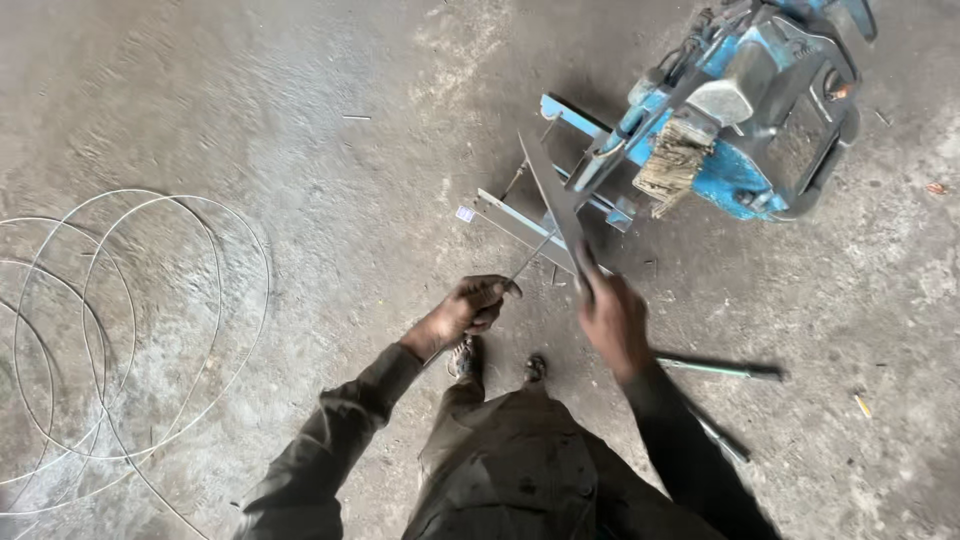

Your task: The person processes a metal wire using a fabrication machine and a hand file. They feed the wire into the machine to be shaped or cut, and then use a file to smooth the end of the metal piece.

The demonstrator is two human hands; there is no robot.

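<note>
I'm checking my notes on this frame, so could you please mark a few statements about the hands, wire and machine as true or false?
1. The left hand grips a thin wire. True.
2. The right hand is empty. False: it holds a long lever.
3. The machine is red. False: it is blue.
4. Wire coils lie on the floor to the left. True.
5. A rod lies beside the right arm. True.

A metalworking workshop: a worn blue steel bench machine (740, 110) stands on stained bare concrete floor (300, 100) beside loose coils of thin grey wire (120, 330).
</note>
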